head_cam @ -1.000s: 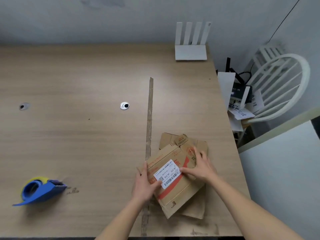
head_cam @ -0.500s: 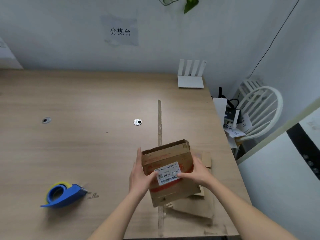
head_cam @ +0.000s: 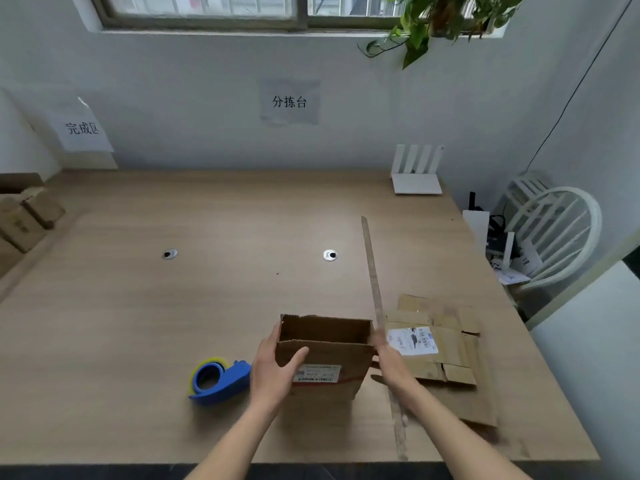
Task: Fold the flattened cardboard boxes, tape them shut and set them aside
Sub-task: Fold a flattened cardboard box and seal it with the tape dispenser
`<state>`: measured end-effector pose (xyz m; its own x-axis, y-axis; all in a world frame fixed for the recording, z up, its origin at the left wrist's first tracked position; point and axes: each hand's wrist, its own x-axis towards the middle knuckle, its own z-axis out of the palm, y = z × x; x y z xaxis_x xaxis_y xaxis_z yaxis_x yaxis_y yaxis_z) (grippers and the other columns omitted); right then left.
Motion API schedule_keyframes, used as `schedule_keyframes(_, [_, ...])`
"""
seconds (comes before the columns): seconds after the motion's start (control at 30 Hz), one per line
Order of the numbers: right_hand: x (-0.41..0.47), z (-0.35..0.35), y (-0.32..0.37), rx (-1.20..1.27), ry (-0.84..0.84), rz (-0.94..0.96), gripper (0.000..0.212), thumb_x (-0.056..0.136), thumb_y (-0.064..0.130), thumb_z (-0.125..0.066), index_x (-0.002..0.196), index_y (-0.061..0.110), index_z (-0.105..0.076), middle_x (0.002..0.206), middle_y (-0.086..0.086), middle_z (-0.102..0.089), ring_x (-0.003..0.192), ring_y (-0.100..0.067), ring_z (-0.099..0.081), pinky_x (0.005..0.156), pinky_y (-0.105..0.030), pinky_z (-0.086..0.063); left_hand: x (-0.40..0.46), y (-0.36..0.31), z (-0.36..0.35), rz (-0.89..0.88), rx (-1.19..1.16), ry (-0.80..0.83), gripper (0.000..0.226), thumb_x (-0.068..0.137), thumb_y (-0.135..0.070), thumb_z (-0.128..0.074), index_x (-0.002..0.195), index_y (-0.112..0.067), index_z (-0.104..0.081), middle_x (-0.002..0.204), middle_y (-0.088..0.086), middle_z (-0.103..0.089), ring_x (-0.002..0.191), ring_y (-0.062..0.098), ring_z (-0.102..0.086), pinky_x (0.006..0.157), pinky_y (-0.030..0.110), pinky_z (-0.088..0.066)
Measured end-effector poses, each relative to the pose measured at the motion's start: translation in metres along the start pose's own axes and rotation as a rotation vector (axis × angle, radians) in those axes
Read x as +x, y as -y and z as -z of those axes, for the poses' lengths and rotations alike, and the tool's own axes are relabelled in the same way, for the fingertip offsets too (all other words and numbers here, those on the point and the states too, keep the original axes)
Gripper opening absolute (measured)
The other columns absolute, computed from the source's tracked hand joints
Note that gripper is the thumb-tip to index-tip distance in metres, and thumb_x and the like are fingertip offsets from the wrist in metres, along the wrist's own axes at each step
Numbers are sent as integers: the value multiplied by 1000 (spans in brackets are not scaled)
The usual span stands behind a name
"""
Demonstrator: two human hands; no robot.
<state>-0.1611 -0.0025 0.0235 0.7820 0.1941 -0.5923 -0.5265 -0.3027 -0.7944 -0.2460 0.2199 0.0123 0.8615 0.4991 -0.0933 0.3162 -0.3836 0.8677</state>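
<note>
Both hands grip an opened brown cardboard box (head_cam: 323, 355) above the wooden bench (head_cam: 207, 306): left hand (head_cam: 277, 370), right hand (head_cam: 389, 358). A blue tape dispenser (head_cam: 220, 381) sits just left; flattened brown cardboard boxes (head_cam: 440, 348) lie right.

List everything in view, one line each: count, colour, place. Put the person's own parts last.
box: 1, brown, opened, top open, held at front centre
flat boxes: a stack, count unclear, brown, on the table right of the box
tape dispenser: 1, blue with yellow, left of the box
strip: 1, tan, running front to back on the table
grommets: 2, silver, mid table
router: 1, white, back right of table
finished boxes: a few, brown, far left
signs: 2, pale, on the wall
plant: 1, green, at the window
chair: 1, white, right of table
table: 1, light wood
left hand: on the box's left side
right hand: on its right side
</note>
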Motion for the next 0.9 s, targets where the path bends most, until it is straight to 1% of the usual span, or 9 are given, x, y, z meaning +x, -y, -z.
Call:
schedule_keyframes(0.1, [-2,-19,-10,120,-85,-26,57,102,64,-26,108,25,-68,110,4,-72,102,-15,-65,68,-27,-50,-8,24,2,71,-51,8,82,83,-68,-62,154,-41,-32,152,-11,-42,132,5,-39,109,36,-38])
schedule_keyframes(0.2, [-1,-21,-14,82,-79,3,36,107,45,-38,117,26,-66,111,6,-71,105,-14,-65,71,-27,-53,-11,33,4,87,-111,21,63,90,-72,-47,147,-44,-43,151,-12,-45,137,6,-39,116,41,-37])
schedule_keyframes(0.3, [0,-14,-17,95,-40,32,27,104,43,-50,130,39,-57,120,9,-64,106,-13,-63,76,-29,-55,-12,31,6,98,-132,12,49,99,-64,-35,141,-45,-51,147,-14,-51,137,11,-44,115,44,-38])
schedule_keyframes(0.4, [-2,-8,-17,140,-39,116,29,99,42,-60,127,44,-60,122,8,-65,111,-12,-64,72,-25,-58,-12,31,6,83,-43,18,43,104,-47,-40,143,-34,-54,150,-9,-49,142,13,-37,119,42,-31])
schedule_keyframes(0.5, [-4,-9,-17,117,-23,173,28,90,39,-73,117,41,-67,119,8,-68,107,-14,-67,66,-25,-60,-13,31,7,134,-31,23,44,100,-44,-53,141,-27,-58,146,-5,-49,135,16,-44,113,41,-39])
schedule_keyframes(0.6, [2,-10,-16,95,-75,133,21,85,27,-81,102,28,-69,107,-3,-70,104,-30,-68,71,-48,-63,-13,30,6,168,32,-15,45,95,-41,-64,133,-16,-62,132,0,-56,108,15,-59,96,39,-49])
schedule_keyframes(0.67, [3,-11,-14,57,-94,133,27,81,39,-83,101,27,-69,105,-1,-71,104,-29,-67,78,-53,-60,-14,29,3,170,58,-62,45,94,-39,-66,131,-14,-63,126,1,-59,99,15,-60,90,36,-50])
schedule_keyframes(0.77, [-4,-11,-18,-151,-68,274,54,77,62,-76,126,43,-64,127,15,-62,114,-11,-60,96,-40,-56,-16,27,-1,180,43,-117,44,95,-38,-66,131,-14,-63,126,2,-62,101,15,-59,88,32,-48])
schedule_keyframes(0.9, [-2,-10,-35,-508,-85,406,64,93,54,-63,150,48,-36,133,18,-43,117,-5,-48,100,-31,-47,-17,29,-2,160,45,-98,40,96,-33,-65,131,-14,-65,132,2,-61,113,16,-57,93,28,-43])
